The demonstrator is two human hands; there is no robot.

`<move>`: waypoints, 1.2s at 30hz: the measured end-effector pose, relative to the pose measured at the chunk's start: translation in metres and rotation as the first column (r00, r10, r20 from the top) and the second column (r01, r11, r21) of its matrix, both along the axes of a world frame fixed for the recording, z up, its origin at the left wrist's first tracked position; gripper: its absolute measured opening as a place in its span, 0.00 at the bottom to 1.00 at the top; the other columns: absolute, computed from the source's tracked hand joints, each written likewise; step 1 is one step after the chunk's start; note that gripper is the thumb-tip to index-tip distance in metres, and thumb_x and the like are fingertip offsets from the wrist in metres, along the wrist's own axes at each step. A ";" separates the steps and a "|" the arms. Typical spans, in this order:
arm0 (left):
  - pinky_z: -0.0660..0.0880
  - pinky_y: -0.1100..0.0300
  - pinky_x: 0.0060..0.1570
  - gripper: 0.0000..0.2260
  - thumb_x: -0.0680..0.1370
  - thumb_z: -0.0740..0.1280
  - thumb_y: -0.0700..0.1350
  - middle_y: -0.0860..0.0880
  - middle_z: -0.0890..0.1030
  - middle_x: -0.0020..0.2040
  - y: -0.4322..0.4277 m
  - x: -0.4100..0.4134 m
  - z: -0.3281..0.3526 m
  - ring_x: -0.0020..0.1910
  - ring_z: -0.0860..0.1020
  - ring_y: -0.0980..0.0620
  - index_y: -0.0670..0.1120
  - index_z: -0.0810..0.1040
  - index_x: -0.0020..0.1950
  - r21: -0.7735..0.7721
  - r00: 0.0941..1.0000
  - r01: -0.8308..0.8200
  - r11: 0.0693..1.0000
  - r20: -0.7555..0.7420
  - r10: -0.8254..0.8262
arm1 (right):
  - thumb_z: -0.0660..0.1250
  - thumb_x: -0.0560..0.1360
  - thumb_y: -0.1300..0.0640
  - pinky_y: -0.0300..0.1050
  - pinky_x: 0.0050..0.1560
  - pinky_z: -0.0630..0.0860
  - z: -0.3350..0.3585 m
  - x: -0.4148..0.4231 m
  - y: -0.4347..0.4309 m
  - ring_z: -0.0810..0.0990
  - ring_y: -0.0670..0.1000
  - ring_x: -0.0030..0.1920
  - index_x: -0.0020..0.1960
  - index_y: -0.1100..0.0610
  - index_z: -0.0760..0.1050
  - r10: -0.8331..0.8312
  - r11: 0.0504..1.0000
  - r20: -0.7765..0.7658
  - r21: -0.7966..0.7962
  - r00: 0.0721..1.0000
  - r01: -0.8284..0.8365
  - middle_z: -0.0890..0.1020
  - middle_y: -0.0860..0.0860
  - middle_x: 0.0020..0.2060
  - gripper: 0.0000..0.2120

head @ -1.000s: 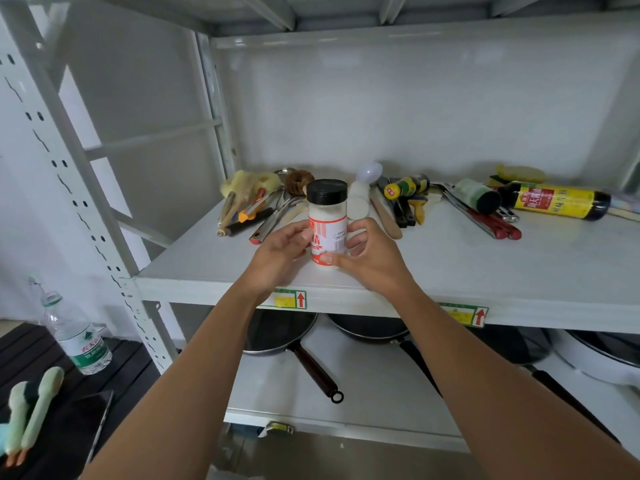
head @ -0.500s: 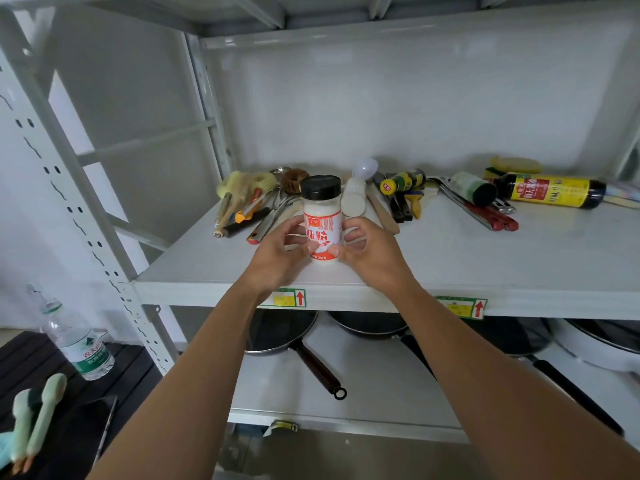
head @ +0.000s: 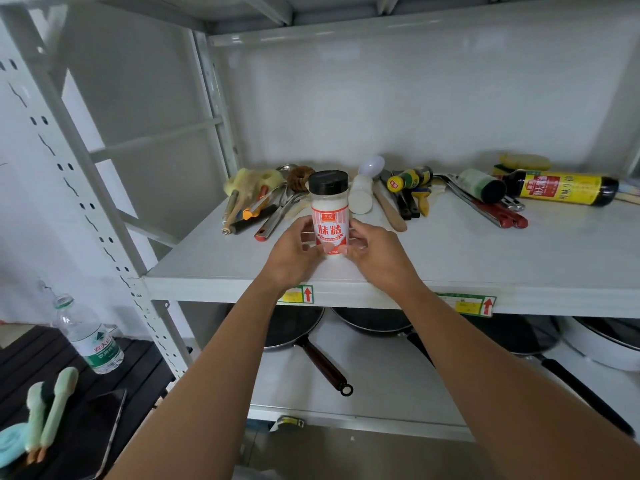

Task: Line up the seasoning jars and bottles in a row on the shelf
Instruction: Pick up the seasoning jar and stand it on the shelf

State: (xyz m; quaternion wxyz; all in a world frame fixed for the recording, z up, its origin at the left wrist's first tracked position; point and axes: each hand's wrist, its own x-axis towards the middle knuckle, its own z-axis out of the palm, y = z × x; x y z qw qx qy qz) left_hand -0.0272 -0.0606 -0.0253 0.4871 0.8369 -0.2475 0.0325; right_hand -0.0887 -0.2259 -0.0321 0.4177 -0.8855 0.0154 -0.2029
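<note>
— Both hands where?
— Reaching forward on outstretched forearms over the front edge of the shelf (head: pixel 485 258); left hand (head: pixel 294 254) and right hand (head: pixel 377 254) at the same height, palms turned toward each other.
— Clenched or slack?
— Neither; fingers curled partway, wrapped round the lower half of the seasoning jar (head: pixel 329 216) from both sides, fingertips pressed on its red and white label.
— Jar's place?
— Upright near the shelf's front, black cap up, base on or just above the board; cannot tell which.
— Behind it?
— Lying on their sides along the back: dark soy sauce bottle (head: pixel 561 188) far right, white jar (head: pixel 361 197) just beside the held one, small yellow-capped bottle (head: pixel 410 177) between, among scattered utensils.
</note>
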 end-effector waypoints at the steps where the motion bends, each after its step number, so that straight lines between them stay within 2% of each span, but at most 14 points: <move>1: 0.67 0.74 0.48 0.27 0.79 0.75 0.49 0.59 0.76 0.61 -0.001 0.000 0.000 0.56 0.75 0.61 0.49 0.71 0.76 -0.001 1.000 -0.006 1.000 -0.001 0.006 | 0.73 0.77 0.52 0.56 0.71 0.73 0.000 0.000 0.000 0.80 0.49 0.66 0.76 0.50 0.71 0.006 1.000 -0.009 0.008 1.000 -0.006 0.80 0.48 0.68 0.29; 7: 0.73 0.61 0.62 0.29 0.77 0.76 0.49 0.57 0.78 0.64 0.004 -0.001 0.001 0.61 0.76 0.57 0.50 0.71 0.76 0.001 1.000 -0.012 1.000 -0.027 0.012 | 0.73 0.77 0.55 0.55 0.72 0.71 0.004 -0.004 -0.001 0.79 0.49 0.68 0.77 0.51 0.69 0.038 0.998 -0.030 0.041 0.999 -0.037 0.79 0.49 0.69 0.30; 9: 0.73 0.60 0.62 0.29 0.77 0.77 0.49 0.56 0.78 0.64 0.005 -0.003 0.002 0.61 0.76 0.56 0.50 0.71 0.76 0.001 0.999 -0.004 1.000 -0.041 0.004 | 0.74 0.77 0.55 0.55 0.72 0.72 0.006 -0.006 0.000 0.80 0.49 0.66 0.77 0.51 0.70 0.028 0.999 -0.021 0.046 0.999 -0.027 0.80 0.49 0.68 0.30; 12: 0.73 0.65 0.58 0.30 0.76 0.78 0.51 0.57 0.79 0.63 0.007 -0.004 0.006 0.60 0.77 0.58 0.50 0.72 0.75 -0.006 0.997 0.004 1.000 -0.075 -0.004 | 0.75 0.75 0.53 0.53 0.69 0.74 0.008 -0.010 0.003 0.81 0.49 0.63 0.76 0.52 0.71 0.004 1.000 -0.006 0.031 1.000 -0.003 0.81 0.50 0.66 0.30; 14: 0.74 0.64 0.59 0.28 0.77 0.77 0.53 0.56 0.80 0.64 0.010 -0.005 0.009 0.59 0.79 0.59 0.50 0.73 0.74 -0.067 0.989 0.015 0.998 -0.145 -0.025 | 0.75 0.75 0.55 0.52 0.67 0.76 0.006 -0.011 0.002 0.82 0.48 0.61 0.76 0.51 0.71 -0.007 1.000 0.011 0.020 1.000 0.007 0.82 0.50 0.65 0.30; 17: 0.73 0.54 0.69 0.26 0.80 0.72 0.53 0.55 0.80 0.65 0.015 -0.006 0.012 0.60 0.78 0.59 0.48 0.72 0.76 -0.173 0.974 -0.017 0.985 -0.223 -0.022 | 0.75 0.75 0.59 0.54 0.65 0.78 0.007 -0.012 -0.005 0.82 0.49 0.60 0.76 0.51 0.69 -0.018 0.999 0.019 0.038 1.000 0.017 0.81 0.51 0.65 0.32; 21: 0.73 0.63 0.61 0.24 0.81 0.71 0.49 0.54 0.79 0.63 0.017 -0.004 0.010 0.58 0.78 0.62 0.47 0.72 0.76 -0.186 0.977 -0.031 0.982 -0.214 -0.010 | 0.73 0.76 0.62 0.52 0.66 0.77 0.020 -0.005 -0.018 0.79 0.48 0.62 0.77 0.49 0.68 -0.065 0.997 -0.017 0.035 0.998 0.065 0.78 0.50 0.67 0.31; 23: 0.74 0.61 0.64 0.25 0.80 0.72 0.49 0.54 0.79 0.65 0.015 -0.003 0.008 0.59 0.78 0.60 0.48 0.71 0.76 -0.167 0.980 -0.021 0.986 -0.198 -0.013 | 0.71 0.77 0.63 0.48 0.67 0.75 0.031 0.009 -0.029 0.76 0.49 0.65 0.77 0.48 0.69 -0.093 0.993 -0.009 -0.073 0.996 0.092 0.76 0.50 0.68 0.30; 25: 0.71 0.59 0.66 0.26 0.80 0.73 0.50 0.53 0.78 0.70 0.012 -0.004 0.005 0.64 0.77 0.58 0.49 0.70 0.76 -0.091 0.992 -0.009 0.996 -0.126 -0.003 | 0.71 0.76 0.64 0.50 0.68 0.74 0.045 0.032 -0.039 0.74 0.54 0.69 0.76 0.50 0.69 -0.111 0.964 0.002 -0.245 0.994 0.108 0.75 0.53 0.70 0.31; 29: 0.67 0.62 0.64 0.29 0.79 0.74 0.50 0.53 0.75 0.73 0.007 -0.008 0.000 0.65 0.72 0.60 0.51 0.68 0.78 0.023 1.000 -0.002 1.000 0.031 0.002 | 0.73 0.73 0.62 0.58 0.65 0.75 0.065 0.080 -0.045 0.71 0.63 0.69 0.78 0.50 0.66 -0.172 0.759 -0.035 -0.641 0.985 0.110 0.70 0.58 0.71 0.36; 32: 0.69 0.60 0.67 0.33 0.77 0.76 0.52 0.53 0.74 0.75 0.008 -0.003 -0.005 0.70 0.72 0.56 0.52 0.66 0.79 0.023 0.996 -0.024 0.999 0.085 0.022 | 0.71 0.72 0.65 0.58 0.62 0.77 0.067 0.104 -0.043 0.71 0.66 0.68 0.79 0.54 0.61 -0.209 0.649 -0.124 -0.760 0.970 0.042 0.65 0.61 0.74 0.39; 34: 0.70 0.59 0.67 0.37 0.75 0.77 0.54 0.54 0.73 0.76 0.006 0.001 -0.009 0.72 0.72 0.54 0.54 0.65 0.80 0.042 0.995 -0.046 0.998 0.088 0.042 | 0.69 0.74 0.66 0.58 0.59 0.78 0.059 0.114 -0.046 0.73 0.66 0.66 0.79 0.57 0.61 -0.213 0.593 -0.125 -0.805 0.969 0.026 0.66 0.61 0.72 0.36; 36: 0.71 0.60 0.63 0.40 0.72 0.78 0.59 0.55 0.72 0.75 0.003 0.005 -0.012 0.72 0.72 0.55 0.56 0.64 0.80 0.041 0.995 -0.068 0.997 0.072 0.065 | 0.64 0.79 0.63 0.58 0.58 0.78 0.051 0.119 -0.049 0.75 0.65 0.65 0.79 0.56 0.58 -0.210 0.582 -0.101 -0.812 0.972 0.041 0.70 0.61 0.71 0.31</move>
